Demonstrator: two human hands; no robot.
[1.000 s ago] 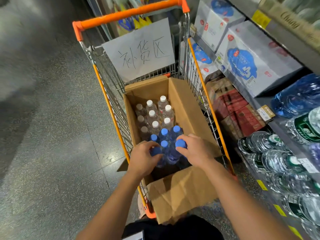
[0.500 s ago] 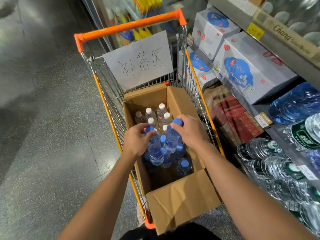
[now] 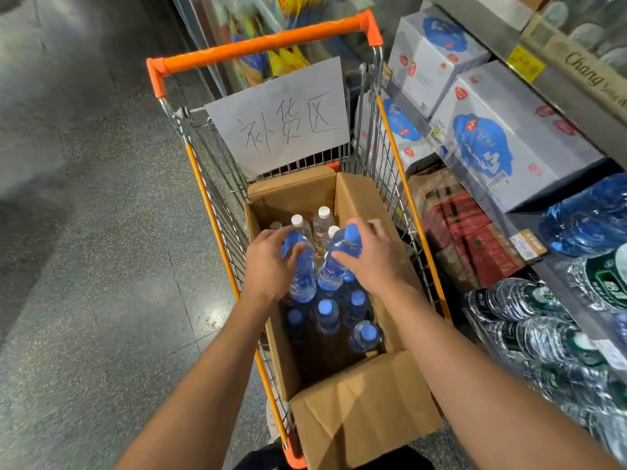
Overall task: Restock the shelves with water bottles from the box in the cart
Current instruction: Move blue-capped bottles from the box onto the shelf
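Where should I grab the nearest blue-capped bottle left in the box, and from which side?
Take the nearest blue-capped bottle by its neck just under the cap, coming straight down from above. It stands upright, low in the cardboard box, with the box wall on its right and other bottles beside it, so probably only the top is reachable.

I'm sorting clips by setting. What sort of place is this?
Most likely a supermarket aisle: an orange-handled shopping cart, shelves stacked with boxed goods and bottled water, and yellow price tags on the shelf edges.
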